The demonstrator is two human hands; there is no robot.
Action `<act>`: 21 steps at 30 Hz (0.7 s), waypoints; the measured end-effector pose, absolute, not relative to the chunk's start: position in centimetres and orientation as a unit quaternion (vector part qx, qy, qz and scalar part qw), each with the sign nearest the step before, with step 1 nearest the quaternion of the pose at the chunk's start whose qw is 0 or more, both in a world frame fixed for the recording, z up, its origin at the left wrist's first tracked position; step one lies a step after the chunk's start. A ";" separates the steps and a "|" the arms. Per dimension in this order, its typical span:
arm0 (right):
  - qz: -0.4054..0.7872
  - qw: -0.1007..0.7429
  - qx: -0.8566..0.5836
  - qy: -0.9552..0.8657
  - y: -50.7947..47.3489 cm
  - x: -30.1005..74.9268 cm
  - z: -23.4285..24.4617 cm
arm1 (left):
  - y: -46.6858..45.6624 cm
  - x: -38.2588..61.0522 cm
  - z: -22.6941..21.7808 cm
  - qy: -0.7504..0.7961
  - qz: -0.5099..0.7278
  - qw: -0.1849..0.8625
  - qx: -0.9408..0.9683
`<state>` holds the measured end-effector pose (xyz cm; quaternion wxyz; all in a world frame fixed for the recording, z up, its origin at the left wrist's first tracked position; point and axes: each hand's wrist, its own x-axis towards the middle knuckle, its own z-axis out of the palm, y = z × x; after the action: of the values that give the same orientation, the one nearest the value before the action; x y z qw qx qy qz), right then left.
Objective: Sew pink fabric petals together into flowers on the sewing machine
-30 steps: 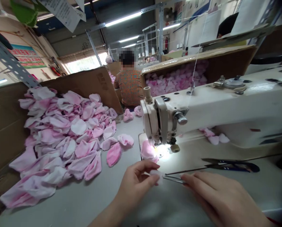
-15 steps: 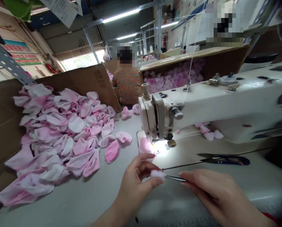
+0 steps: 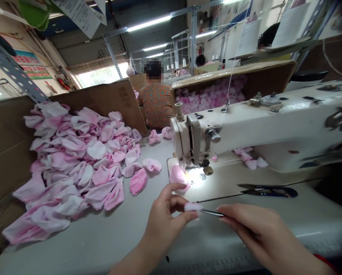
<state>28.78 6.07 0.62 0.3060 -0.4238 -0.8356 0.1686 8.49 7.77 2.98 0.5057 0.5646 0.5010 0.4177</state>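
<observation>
Pinched tuft [image 3: 192, 206], tweezers [image 3: 212, 213] touching.
Grip of left hand [image 3: 165, 225] holds tuft; right hand [image 3: 253, 233] grip holds tweezers lying left-right, tips at tuft's right.

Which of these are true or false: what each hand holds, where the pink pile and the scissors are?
1. The left hand pinches a small fluffy piece. True.
2. The right hand holds the scissors. False: it holds tweezers; the scissors lie on the table.
3. The tweezers' tip meets the small fluffy piece. True.
4. The pink pile lies right of the sewing machine. False: it lies left of it.
</observation>
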 end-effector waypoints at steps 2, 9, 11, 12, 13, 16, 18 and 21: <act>0.184 0.305 -0.429 -0.830 5.9 28.5 0.6 | 7.6 8.5 2.9 0.498 0.412 0.526 0.553; 0.162 0.273 -0.454 -0.833 7.3 29.4 -0.9 | 7.9 7.5 0.9 0.474 0.398 0.311 0.721; 0.105 0.248 -0.516 -0.813 9.1 30.1 -1.5 | 9.3 6.6 0.5 0.410 0.379 0.060 0.828; 0.091 0.225 -0.546 -0.802 10.2 30.4 -1.6 | 10.3 6.2 0.4 0.362 0.362 -0.060 0.857; 0.094 0.198 -0.564 -0.796 11.3 30.7 -1.5 | 11.3 5.8 0.3 0.310 0.342 -0.151 0.874; 0.164 0.125 -0.575 -0.792 14.4 31.0 -0.5 | 14.2 5.1 0.4 0.183 0.277 -0.239 0.913; 0.221 0.102 -0.556 -0.795 16.0 30.9 0.6 | 15.5 5.0 0.4 0.145 0.227 -0.225 0.936; 0.299 0.082 -0.518 -0.797 18.0 30.6 2.1 | 16.5 5.2 0.3 0.182 0.160 -0.197 0.950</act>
<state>30.64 18.01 2.06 0.0822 -0.5183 -0.7968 0.2995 5.24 16.51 0.26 -0.1974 0.9499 0.1821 0.1596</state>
